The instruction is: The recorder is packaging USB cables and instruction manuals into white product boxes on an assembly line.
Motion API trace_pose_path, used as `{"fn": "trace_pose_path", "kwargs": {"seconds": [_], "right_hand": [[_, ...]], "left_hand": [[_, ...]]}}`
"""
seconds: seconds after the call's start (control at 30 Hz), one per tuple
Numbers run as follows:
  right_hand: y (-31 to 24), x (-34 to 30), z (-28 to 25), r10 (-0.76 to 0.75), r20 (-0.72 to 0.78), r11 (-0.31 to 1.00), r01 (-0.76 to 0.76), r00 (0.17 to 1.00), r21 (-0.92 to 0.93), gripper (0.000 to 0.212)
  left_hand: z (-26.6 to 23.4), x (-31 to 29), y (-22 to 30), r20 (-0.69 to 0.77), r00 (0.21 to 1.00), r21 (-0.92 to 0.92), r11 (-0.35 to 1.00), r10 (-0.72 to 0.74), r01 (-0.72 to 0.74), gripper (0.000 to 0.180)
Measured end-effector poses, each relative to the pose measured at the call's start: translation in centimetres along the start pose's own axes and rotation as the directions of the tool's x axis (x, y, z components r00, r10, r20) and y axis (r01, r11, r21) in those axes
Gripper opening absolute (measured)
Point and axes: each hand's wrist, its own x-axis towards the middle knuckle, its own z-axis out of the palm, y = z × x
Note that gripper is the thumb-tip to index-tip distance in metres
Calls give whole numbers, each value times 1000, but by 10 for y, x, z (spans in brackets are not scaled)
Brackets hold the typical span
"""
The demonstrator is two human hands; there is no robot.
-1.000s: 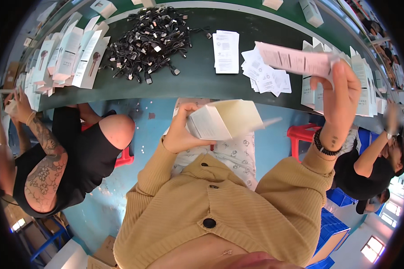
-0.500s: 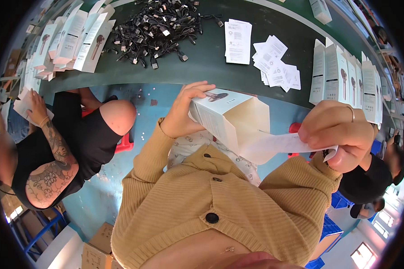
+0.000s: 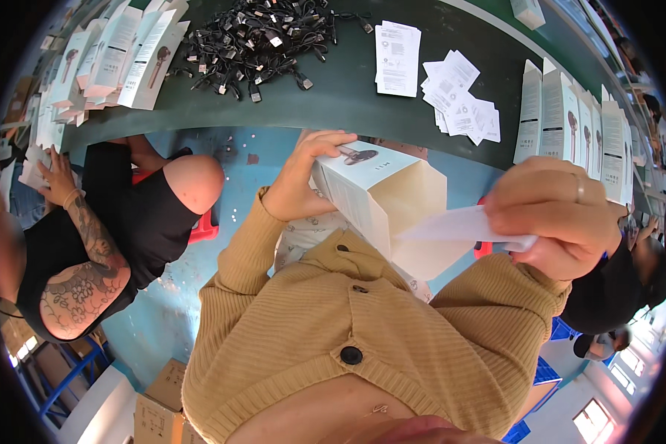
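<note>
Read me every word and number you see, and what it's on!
White box, left hand: short dark print; I don't copy printing.
Paper strip, right hand: too blurred to read.
Paper stack: too small.
Loose papers: too small.
Table boxes: mostly too small.
Carton: too small.

Lettering on white box [image 3: 366, 177], tiny illegible print on leaflets [image 3: 398, 59]

The person wears a tan ribbed cardigan [image 3: 296, 325] with dark round buttons [image 3: 351, 355], pale patterned trousers [image 3: 307, 233], a small pendant [image 3: 379, 408], and a ring [image 3: 579, 191] on the right hand [image 3: 551, 211].
</note>
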Motion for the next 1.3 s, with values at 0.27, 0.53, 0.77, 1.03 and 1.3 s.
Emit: {"fn": "trace_pose_path", "kwargs": {"seconds": [0.27,0.53,0.77,1.03,1.3], "right_hand": [[9,2,25,-10,141,999,14,990,-31,31],[11,10,25,52,240,999,-51,969,-13,65],[63,39,33,338,-274,897,-396,901,-198,24],[227,92,120,453,-334,449,-535,827,-716,33],[209,80,85,514,-460,598,-686,724,-413,22]], "left_hand": [[-3,-1,3,-25,999,19,1000,21,-21,74],[-8,-5,4,-74,997,15,999,36,-34,74],[-22,-21,-3,-189,975,186,979,115,-79,74],[-40,-41,-13,-354,922,393,919,158,-6,73],[-52,-48,-33,-442,870,409,912,220,-23,75]]}}
